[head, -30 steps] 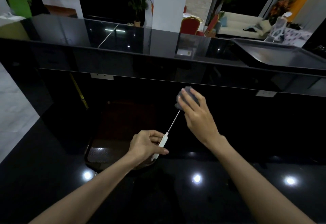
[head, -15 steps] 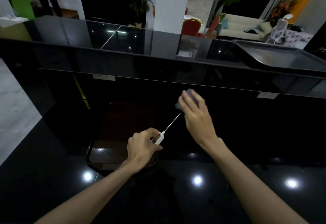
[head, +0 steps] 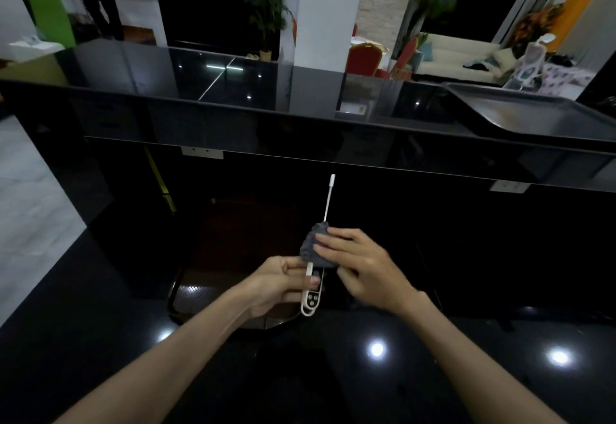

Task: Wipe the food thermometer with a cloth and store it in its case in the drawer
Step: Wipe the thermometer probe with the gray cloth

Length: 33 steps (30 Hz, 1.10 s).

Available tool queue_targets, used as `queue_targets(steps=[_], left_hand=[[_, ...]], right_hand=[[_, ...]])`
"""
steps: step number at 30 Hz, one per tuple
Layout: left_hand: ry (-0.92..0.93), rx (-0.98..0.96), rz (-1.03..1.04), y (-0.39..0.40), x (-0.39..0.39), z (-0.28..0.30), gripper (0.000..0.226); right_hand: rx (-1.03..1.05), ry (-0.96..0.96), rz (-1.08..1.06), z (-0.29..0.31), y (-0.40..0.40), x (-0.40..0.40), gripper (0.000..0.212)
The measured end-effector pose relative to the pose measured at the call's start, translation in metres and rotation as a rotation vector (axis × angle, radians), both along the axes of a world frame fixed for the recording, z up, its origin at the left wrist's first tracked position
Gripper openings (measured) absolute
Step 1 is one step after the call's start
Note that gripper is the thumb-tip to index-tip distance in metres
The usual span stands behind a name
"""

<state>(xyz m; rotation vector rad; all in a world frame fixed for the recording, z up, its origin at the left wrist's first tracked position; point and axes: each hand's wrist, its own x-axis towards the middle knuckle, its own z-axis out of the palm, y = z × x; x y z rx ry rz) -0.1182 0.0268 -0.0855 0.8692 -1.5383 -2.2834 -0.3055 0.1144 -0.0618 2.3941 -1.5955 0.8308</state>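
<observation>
My left hand grips the white body of the food thermometer, thumb on top, buttons facing up. Its thin probe points up and away from me, the white tip bare. My right hand pinches a small grey cloth around the base of the probe, just above the thermometer body. Both hands hover over a dark open drawer below the counter edge. No case is visible.
A glossy black countertop runs in front of me and a second black counter lies beyond the gap. A metal tray sits at the far right. A person's legs stand at the far left.
The cloth has slid from the probe's tip down to its base near the body. The thermometer has swung more upright, its display side now up, and both hands have drawn closer together.
</observation>
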Motion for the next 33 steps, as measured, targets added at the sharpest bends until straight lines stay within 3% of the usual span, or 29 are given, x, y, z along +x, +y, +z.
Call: queue_targets(steps=[3,6,11,15,19,24,29,33], left_hand=[[0.027,0.065,-0.089,-0.001,0.004,-0.003,0.034],[0.036,0.056,-0.156,0.001,0.002,0.0,0.037],[0.077,0.056,-0.125,0.001,-0.002,0.005,0.036],[0.136,0.099,-0.079,-0.007,0.001,0.007,0.037],[0.134,0.137,-0.093,-0.007,0.006,0.002,0.038],[0.133,0.177,-0.134,0.001,0.002,0.002,0.042],[0.145,0.162,-0.094,0.002,-0.002,0.002,0.037],[0.141,0.152,-0.019,-0.003,0.002,-0.003,0.041]], right_hand=[[-0.182,-0.116,-0.143,0.031,-0.01,-0.016,0.048],[-0.196,-0.126,-0.326,0.048,-0.032,-0.025,0.053],[-0.05,-0.018,-0.216,0.026,-0.042,-0.017,0.055],[0.006,-0.038,-0.048,0.003,-0.016,0.009,0.053],[-0.036,-0.219,0.001,0.011,-0.001,0.006,0.046],[-0.231,-0.501,-0.291,0.046,-0.034,-0.002,0.049],[-0.02,-0.832,-0.263,0.038,-0.051,0.015,0.057],[0.096,-0.899,-0.248,0.018,-0.042,0.032,0.056]])
